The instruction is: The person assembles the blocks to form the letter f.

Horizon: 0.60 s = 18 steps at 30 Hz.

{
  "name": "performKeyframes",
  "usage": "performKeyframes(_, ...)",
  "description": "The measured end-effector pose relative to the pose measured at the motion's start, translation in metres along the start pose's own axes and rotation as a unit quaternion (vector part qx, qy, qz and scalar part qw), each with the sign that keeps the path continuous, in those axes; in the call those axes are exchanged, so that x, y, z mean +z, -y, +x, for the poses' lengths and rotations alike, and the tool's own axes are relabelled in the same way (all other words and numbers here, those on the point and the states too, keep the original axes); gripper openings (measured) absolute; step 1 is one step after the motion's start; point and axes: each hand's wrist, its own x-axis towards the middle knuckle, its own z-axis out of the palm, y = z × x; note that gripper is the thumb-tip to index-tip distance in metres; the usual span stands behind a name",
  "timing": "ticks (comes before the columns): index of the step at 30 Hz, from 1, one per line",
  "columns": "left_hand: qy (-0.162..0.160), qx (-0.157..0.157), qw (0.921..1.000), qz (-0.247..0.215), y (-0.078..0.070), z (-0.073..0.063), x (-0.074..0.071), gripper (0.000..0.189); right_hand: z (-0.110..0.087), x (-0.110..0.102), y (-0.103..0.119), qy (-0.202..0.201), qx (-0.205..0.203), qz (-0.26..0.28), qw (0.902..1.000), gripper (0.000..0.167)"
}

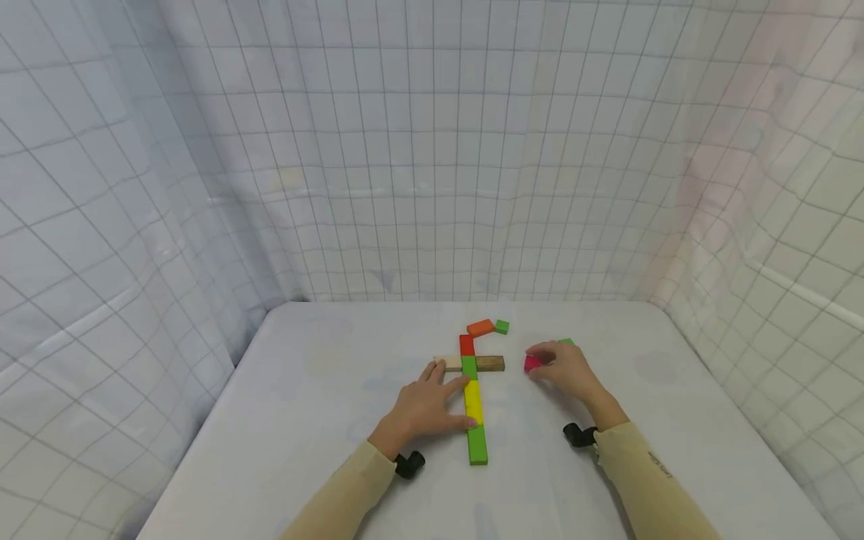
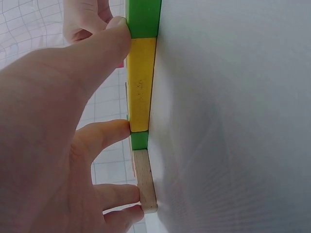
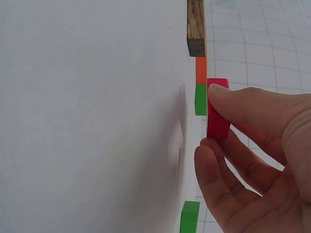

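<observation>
A row of blocks lies on the white table: a near green block (image 1: 478, 448), a yellow block (image 1: 474, 403), another green block (image 1: 469, 367) and a red block (image 1: 467, 345). My left hand (image 1: 425, 406) spreads over the row's left side. Its thumb touches the seam of yellow and near green, the index finger the yellow block's far end, and other fingers a pale wooden block (image 2: 144, 179). My right hand (image 1: 568, 373) pinches a pinkish-red block (image 3: 218, 114) between thumb and fingers, seemingly lifted off the table, right of a brown wooden block (image 1: 490, 364).
Beyond the row an orange block (image 1: 481, 328) lies slanted, with a small green block (image 1: 502, 327) at its right end. Another green block (image 3: 189, 217) lies near my right hand, partly hidden in the head view. Grid-patterned cloth (image 1: 432, 150) encloses the table's back and sides.
</observation>
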Motion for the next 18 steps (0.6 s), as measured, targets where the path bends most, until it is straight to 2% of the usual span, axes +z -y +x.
performKeyframes(8,-0.003,-0.004,1.0,0.007,-0.002,-0.001,0.001,0.085,0.006,0.001,0.005,-0.02,0.021,-0.011,0.9995,0.036)
performKeyframes(18,-0.002,-0.001,1.0,0.009,-0.001,0.0,0.002,0.085,0.024,-0.005,0.012,-0.043,0.034,-0.015,0.9984,0.036)
